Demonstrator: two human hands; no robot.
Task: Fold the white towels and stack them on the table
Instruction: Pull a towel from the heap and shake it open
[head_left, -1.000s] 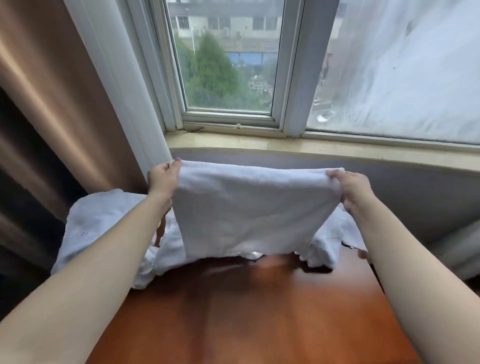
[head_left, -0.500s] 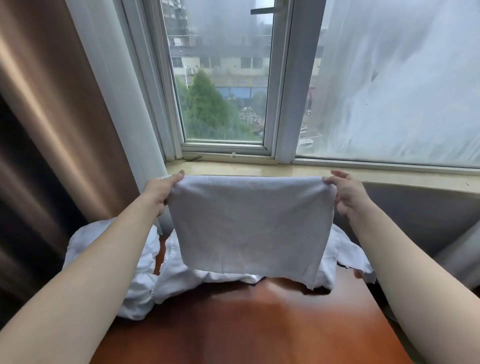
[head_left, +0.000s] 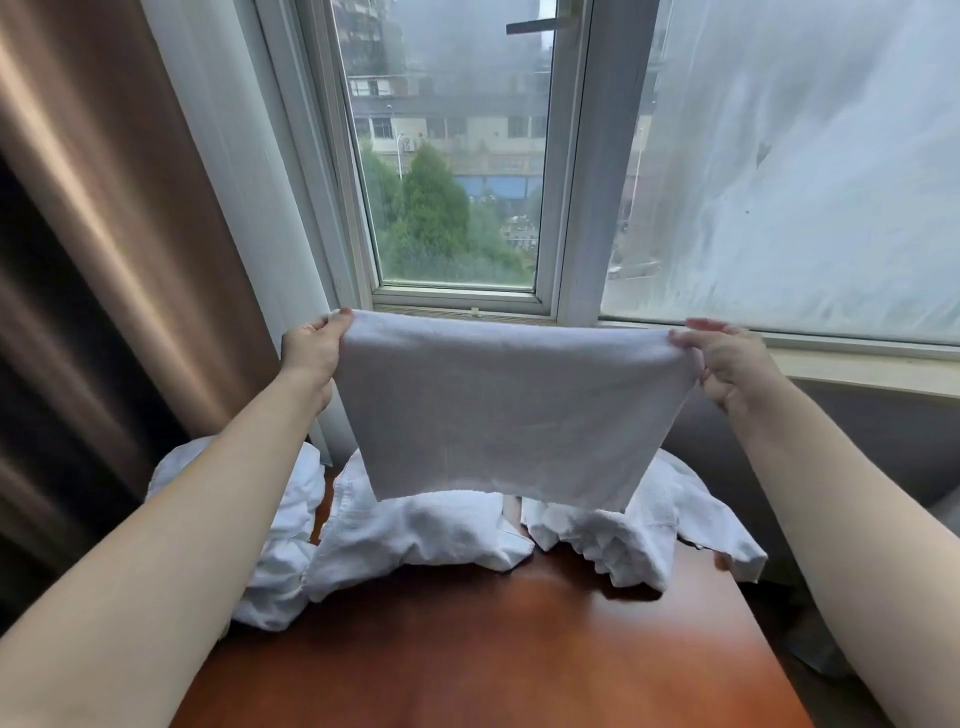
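— Raised since a second ago, is that what is seen of the held towel (head_left: 511, 410)?

— Yes. It has been lifted higher: its lower hem, which was seen close over the tabletop (head_left: 498, 649) before, is now hung well above the wood and level with the crumpled towels behind it. Both grips have been carried up with it, to the height of the windowsill (head_left: 862, 366).

— How is each grip set?

— The left hand (head_left: 311, 348) is closed in a pinch on the upper left corner, thumb pressed on the cloth's near face. The right hand (head_left: 727, 364) is pinched on the upper right corner in the same way, with its remaining fingers curled below. Between the two grips the top edge is drawn nearly straight, and the cloth is hung flat and slack beneath them.

— And what is found below and beyond the grips?

— Below them, the reddish-brown tabletop is seen nearest. Farther off, under and behind the hung hem, a heap of unfolded white towels (head_left: 415, 535) is spread across the far edge of the wood, with one lump (head_left: 283, 566) beneath the left forearm and another (head_left: 649, 530) below the right grip. Beyond the grips the window (head_left: 457, 156) is seen, with a brown curtain (head_left: 104, 208) off to the left grip's side and a sheer white curtain (head_left: 810, 166) past the right.
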